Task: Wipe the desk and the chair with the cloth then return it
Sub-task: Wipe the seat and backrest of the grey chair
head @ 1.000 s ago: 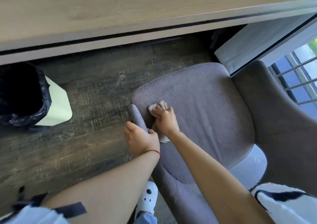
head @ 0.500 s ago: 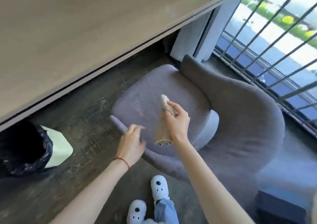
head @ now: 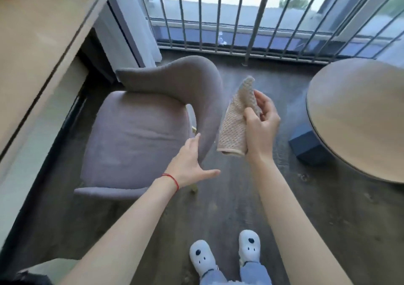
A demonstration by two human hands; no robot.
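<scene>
Feet: white clog shoes (head: 226,254) w/ dark dots, jeans cuffs, at bottom edge on dark wood floor (head: 306,219).
R hand (head: 261,125): raised in air, off to the right of chair back; grip clenched on cloth, thumb pressing on the front, fingers curled behind.
Cloth (head: 235,122): in R hand, clear of chair and floor, not touching either. Hangs roughly upright, folded lengthwise; lower hemmed end drops below the palm, upper end sticks up past the fingertips and flops slightly.
Cloth look: beige/tan, waffle-type bumpy weave, plain stitched border at the bottom; top corner looks a bit greyer. Blurred, so finer detail can't be told.
L hand (head: 190,164): grip released, fingers spread, thumb out to the right; fingertips at the lower edge of chair back, touching or just beside it, can't tell which. Thin red string on wrist.
Cloth vs L hand: cloth is up and to the right of L hand, apart.
Chair (head: 135,136): grey-mauve fabric, padded seat w/ curved wrap back; seat sits left of both hands, partly tucked next to worktop.
Worktop (head: 32,33): light wood, runs along left side, edge above chair seat.
Round table (head: 360,114): light wood top, far right, well apart from cloth; blue box (head: 306,145) on floor under its edge.
Far: metal railing (head: 240,16) in front of window, outdoor ground beyond.
</scene>
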